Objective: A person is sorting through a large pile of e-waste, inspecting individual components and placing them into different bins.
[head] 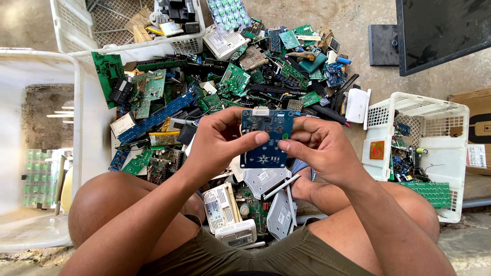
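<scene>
I sit low with my bare knees apart, looking down at a heap of scrap circuit boards (225, 82) spread on the concrete between my legs. I hold a small blue circuit board (266, 139) up in front of me with both hands, above the heap and just ahead of my knees, its face turned toward me, probably so I can look over the parts on it.

My left hand (217, 143) grips the board's left edge; the fingers curl closed behind it and the thumb presses flat across the front, near the middle. My right hand (319, 148) pinches the right edge, thumb tip on the front beside a small green part, fingers folded behind. The two thumbs nearly meet. Neither hand is spread open.

Below the board, grey and white plastic casings (240, 214) lie just in front of my shorts. A white plastic basket (432, 115) with a few boards inside stands by my right knee. A large white tub (82, 102) stands at my left, and another white crate (128, 46) sits beyond the heap.
</scene>
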